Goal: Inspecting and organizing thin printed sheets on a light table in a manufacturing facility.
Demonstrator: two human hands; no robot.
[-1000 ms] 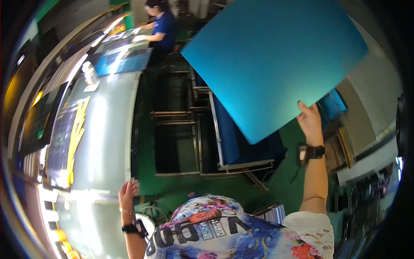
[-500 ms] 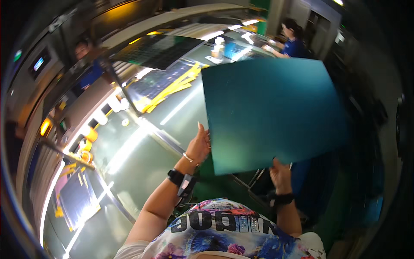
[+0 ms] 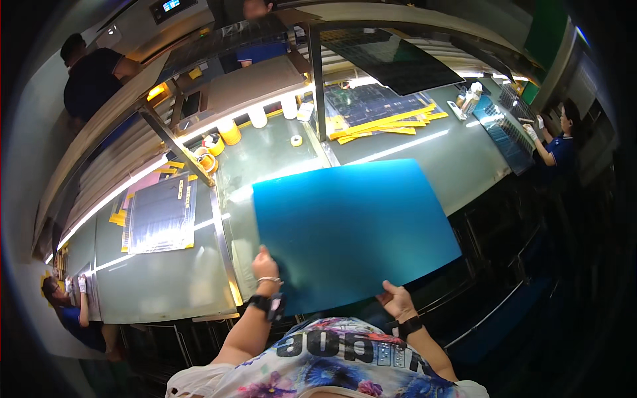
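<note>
A large flat blue sheet (image 3: 352, 232), smooth and roughly rectangular, is held level in front of me, over the near edge of the lit worktable. My left hand (image 3: 265, 266) grips its left edge near the lower corner, thumb on top and fingers underneath. Along the near edge, my right hand (image 3: 397, 300) pinches the sheet with its thumb above; the other fingers are partly hidden below. The sheet covers part of the tabletop (image 3: 265, 156) beneath it.
Film sheets with yellow edging (image 3: 159, 212) lie on the left. At the back stand tape rolls (image 3: 207, 161) and white cups (image 3: 257, 118). Yellow-edged dark panels (image 3: 378, 109) lie at the back right, under an overhead shelf. Co-workers are at both ends and behind.
My view has swung left, toward the table. The blue sheet has come from beside the table to over its near edge, still in both hands, and looks brighter.
</note>
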